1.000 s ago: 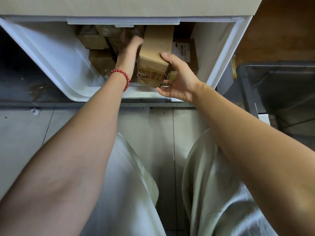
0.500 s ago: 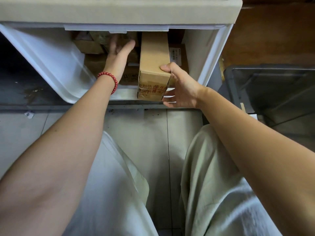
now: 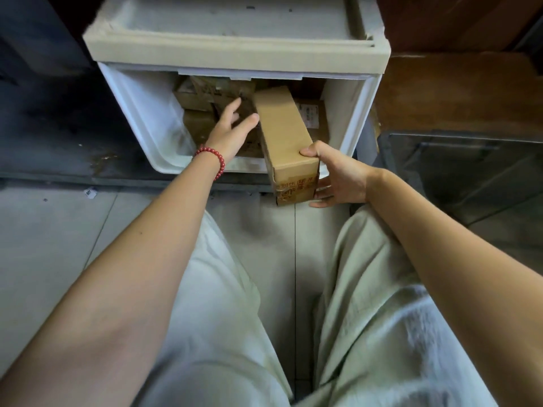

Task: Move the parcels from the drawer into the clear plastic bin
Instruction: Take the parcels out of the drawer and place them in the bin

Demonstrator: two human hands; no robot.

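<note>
A long brown cardboard parcel (image 3: pixel 286 133) with red print on its taped near end sticks out over the front rim of the open white drawer (image 3: pixel 141 113). My right hand (image 3: pixel 338 174) grips its near end, thumb on top and fingers underneath. Just left of the parcel, my left hand (image 3: pixel 232 133), with a red bead bracelet at the wrist, hovers over the drawer with relaxed fingers and holds nothing. Several more brown parcels (image 3: pixel 199 124) lie inside the drawer; one at the right carries a white label (image 3: pixel 310 113). The clear plastic bin (image 3: pixel 458 171) stands on the floor to the right.
The drawer belongs to a beige plastic cabinet (image 3: pixel 235 54). A brown wooden surface (image 3: pixel 455 92) lies behind the bin. My legs in pale trousers (image 3: pixel 229 304) fill the foreground above grey floor tiles (image 3: pixel 53 230). A dark stained surface (image 3: pixel 58 142) lies left of the drawer.
My right hand has pulled the long parcel further out of the drawer toward me. My left hand has let go of the parcels inside and drawn back, fingers spread.
</note>
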